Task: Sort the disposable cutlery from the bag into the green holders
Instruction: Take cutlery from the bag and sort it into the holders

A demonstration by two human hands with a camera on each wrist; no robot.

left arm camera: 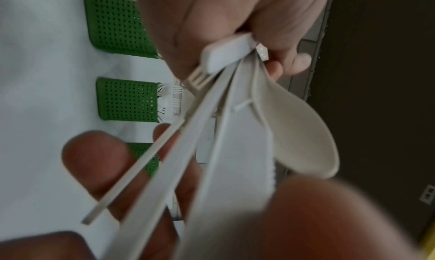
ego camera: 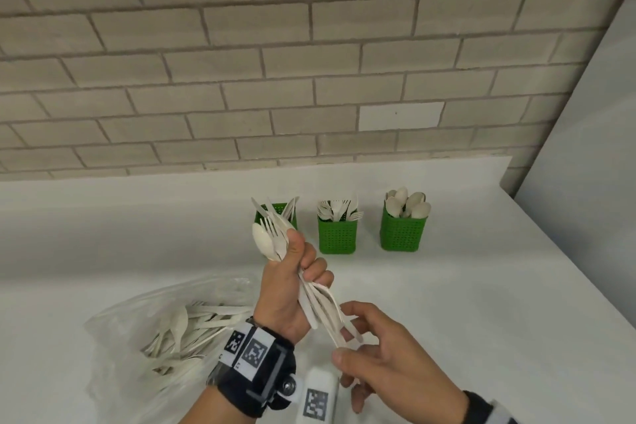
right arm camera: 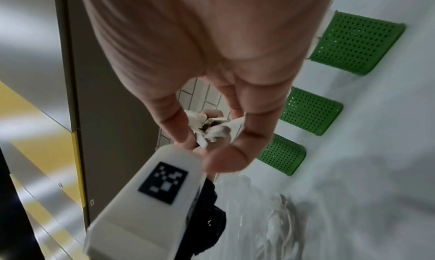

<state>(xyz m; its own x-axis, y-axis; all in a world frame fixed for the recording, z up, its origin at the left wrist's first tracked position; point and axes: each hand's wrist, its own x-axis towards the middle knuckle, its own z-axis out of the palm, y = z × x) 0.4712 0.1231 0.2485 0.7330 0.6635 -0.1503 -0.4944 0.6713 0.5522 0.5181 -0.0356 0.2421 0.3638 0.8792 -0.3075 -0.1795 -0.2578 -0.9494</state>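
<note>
Head view: left hand [ego camera: 287, 280] fisted round mixed cutlery bundle [ego camera: 303, 272]; right hand [ego camera: 382, 351] fingertips pinching handle ends. Three green holders [ego camera: 337, 234] part filled; bag [ego camera: 165, 330] far from emptied. Roughly midway, by judgement.

Left wrist: spoon [left arm camera: 299, 133] and knife [left arm camera: 235, 161] clamped together, unsorted.

Right wrist: fingers [right arm camera: 226, 160] narrowed on handle tips.
</note>
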